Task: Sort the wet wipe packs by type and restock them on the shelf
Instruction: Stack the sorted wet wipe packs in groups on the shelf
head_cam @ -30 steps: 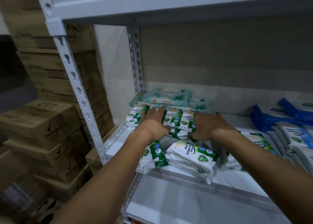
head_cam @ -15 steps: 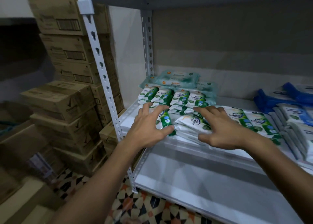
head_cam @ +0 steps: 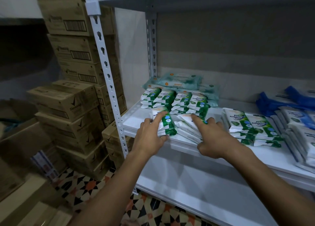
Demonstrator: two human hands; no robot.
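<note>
- Left hand point(head_cam: 150, 137) grips a green wipe pack point(head_cam: 164, 121) near the shelf's point(head_cam: 136, 120) front left corner.
- Right hand point(head_cam: 214, 138) rests on the next stack point(head_cam: 187, 125), fingers spread and relaxed.

White metal shelf point(head_cam: 136, 121) in front of me: green/white wipe packs point(head_cam: 173, 97) stacked at back-left w/ pale teal packs point(head_cam: 180, 81) behind, 2 loose piles point(head_cam: 166, 121) near front edge, more green packs point(head_cam: 250, 125) mid, blue packs point(head_cam: 279, 104) far right.

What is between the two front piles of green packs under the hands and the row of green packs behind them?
Nothing visible. The left hand grips one front pile, the right hand rests on the other, and both piles sit right against the back row.
</note>
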